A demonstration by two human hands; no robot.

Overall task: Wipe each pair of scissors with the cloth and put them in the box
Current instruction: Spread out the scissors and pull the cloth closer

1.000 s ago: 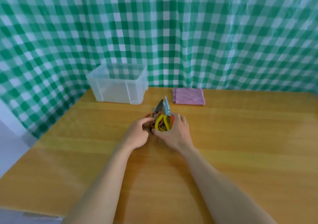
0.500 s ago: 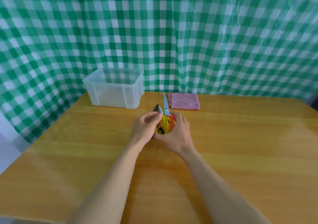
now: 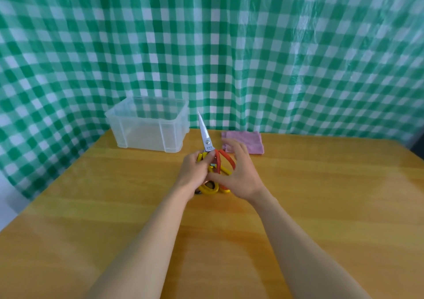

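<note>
Red-handled scissors (image 3: 205, 135) stand with their silver blades pointing up and away, lifted above the table. My left hand (image 3: 193, 170) pinches them just below the pivot. My right hand (image 3: 241, 174) lies over the red handle loops with its fingers spread and loosely straight. Under both hands lies a pile of yellow-handled scissors (image 3: 210, 188), mostly hidden. A folded pink cloth (image 3: 251, 141) lies flat just beyond my right hand. The clear plastic box (image 3: 146, 133) stands open at the back left, with nothing seen inside.
The wooden table (image 3: 321, 195) stretches wide to the right and towards me. A green-and-white checked curtain (image 3: 229, 46) hangs behind the table and round its left side. The table's left edge (image 3: 46, 195) runs diagonally.
The red-handled scissors have risen out of the pile, blades now pointing higher. My left hand moved in to take them near the pivot. My right hand's fingers have spread off the bundle.
</note>
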